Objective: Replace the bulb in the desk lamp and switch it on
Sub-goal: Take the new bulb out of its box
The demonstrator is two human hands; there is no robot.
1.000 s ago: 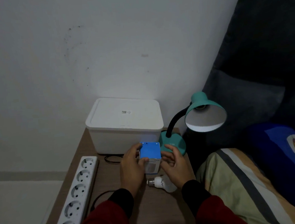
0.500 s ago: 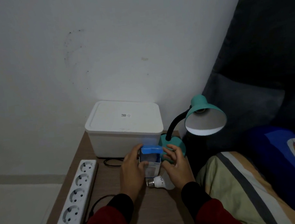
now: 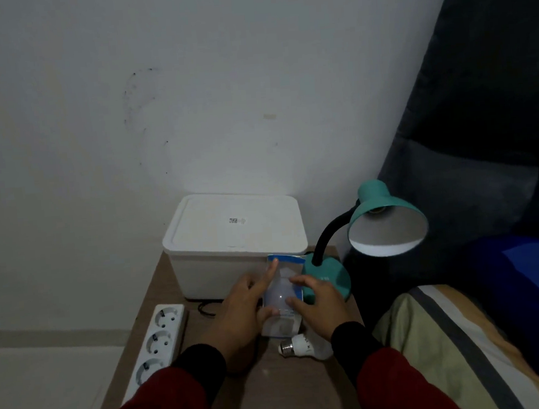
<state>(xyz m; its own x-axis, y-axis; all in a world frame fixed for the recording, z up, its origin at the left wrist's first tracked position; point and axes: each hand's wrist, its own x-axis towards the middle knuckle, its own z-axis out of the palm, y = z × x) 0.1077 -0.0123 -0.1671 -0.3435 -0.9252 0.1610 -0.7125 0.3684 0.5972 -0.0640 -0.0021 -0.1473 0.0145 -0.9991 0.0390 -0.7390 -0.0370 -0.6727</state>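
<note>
A teal desk lamp (image 3: 387,219) stands at the table's back right, its shade tilted toward me and its socket bare. Both hands hold a small bulb box (image 3: 282,324) in front of the lamp base (image 3: 330,275). The box's blue top flap (image 3: 287,259) stands up, and a white bulb (image 3: 278,295) shows in the opening. My left hand (image 3: 243,313) grips the box's left side, index finger raised against the flap. My right hand (image 3: 321,306) holds the right side, fingers at the opening. Another white bulb (image 3: 303,347) lies on the table just below the box.
A white lidded bin (image 3: 234,239) stands at the back of the wooden table (image 3: 276,391). A white power strip (image 3: 158,339) lies along the left edge, a black cord beside it. A striped pillow (image 3: 450,351) and dark bedding lie to the right.
The box's blue top flap has gone from shut to lifted open, and the bulb inside now shows. My hands have stayed on the box.
</note>
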